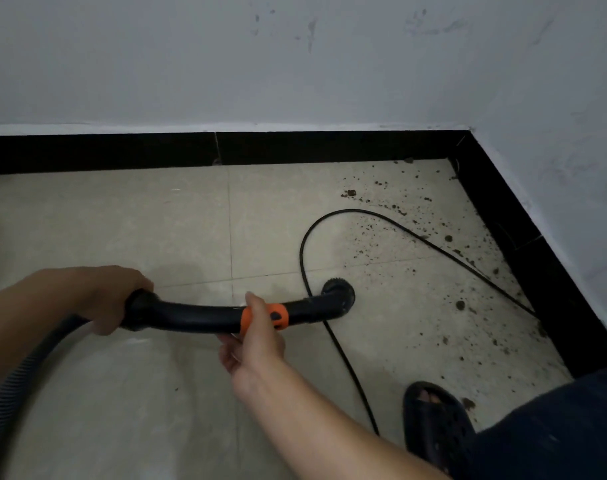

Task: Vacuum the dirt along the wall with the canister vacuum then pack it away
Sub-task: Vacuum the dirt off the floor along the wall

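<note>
A black curved vacuum wand [198,315] with an orange collar [278,315] lies level above the beige tiled floor. Its round brush nozzle [338,294] points down at the tiles. My left hand [104,299] grips the wand's rear end, where the ribbed grey hose [15,382] joins it. My right hand [253,344] holds the wand at the orange collar, thumb on top. Dark crumbs of dirt [423,223] are scattered over the floor to the right of the nozzle, toward the corner and along the right-hand wall.
A thin black power cord [304,258] loops across the floor under the nozzle and runs to the right baseboard. Black baseboard [295,147] lines both walls, meeting in a corner at the upper right. My foot in a dark slipper [433,420] stands at the lower right.
</note>
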`<action>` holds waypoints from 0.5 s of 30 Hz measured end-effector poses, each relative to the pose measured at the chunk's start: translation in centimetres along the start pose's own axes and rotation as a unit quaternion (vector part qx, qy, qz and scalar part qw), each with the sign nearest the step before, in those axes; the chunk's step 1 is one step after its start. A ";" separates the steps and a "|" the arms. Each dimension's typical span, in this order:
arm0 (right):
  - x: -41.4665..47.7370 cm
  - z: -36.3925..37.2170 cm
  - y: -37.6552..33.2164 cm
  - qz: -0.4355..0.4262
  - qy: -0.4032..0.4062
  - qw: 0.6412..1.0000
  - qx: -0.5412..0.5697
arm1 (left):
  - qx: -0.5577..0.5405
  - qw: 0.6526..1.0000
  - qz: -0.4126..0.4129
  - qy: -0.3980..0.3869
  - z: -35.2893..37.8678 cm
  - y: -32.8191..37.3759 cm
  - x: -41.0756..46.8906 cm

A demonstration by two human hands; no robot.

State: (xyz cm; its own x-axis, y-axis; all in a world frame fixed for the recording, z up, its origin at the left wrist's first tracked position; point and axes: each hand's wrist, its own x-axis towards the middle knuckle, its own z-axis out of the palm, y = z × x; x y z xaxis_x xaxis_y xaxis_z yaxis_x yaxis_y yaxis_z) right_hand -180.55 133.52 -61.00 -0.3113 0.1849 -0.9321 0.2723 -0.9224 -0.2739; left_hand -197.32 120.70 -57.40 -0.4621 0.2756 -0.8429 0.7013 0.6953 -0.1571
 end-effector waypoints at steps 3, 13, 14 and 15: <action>0.7 -0.6 -3.3 -0.044 0.021 0.999 0.009 | -0.018 0.999 0.026 -0.012 -2.4 2.8 0.1; 2.7 1.5 -13.2 -0.138 0.003 0.990 0.037 | -0.146 0.984 0.083 0.053 -6.8 6.7 2.1; 2.7 1.6 -12.7 -0.133 0.000 0.991 0.031 | -0.136 0.986 0.083 0.056 -6.7 6.2 2.3; 2.7 1.7 -11.9 -0.123 0.001 0.992 0.024 | -0.120 0.988 0.080 0.051 -6.6 5.5 2.4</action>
State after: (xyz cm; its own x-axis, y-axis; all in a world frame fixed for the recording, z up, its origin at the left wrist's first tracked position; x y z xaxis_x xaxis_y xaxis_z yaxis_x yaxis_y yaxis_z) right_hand -186.12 144.38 -59.85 -0.3614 0.4077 -0.8386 0.1434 -0.8643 -0.4820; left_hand -198.13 129.54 -56.89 -0.4176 0.4519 -0.7883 0.6258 0.7720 0.1110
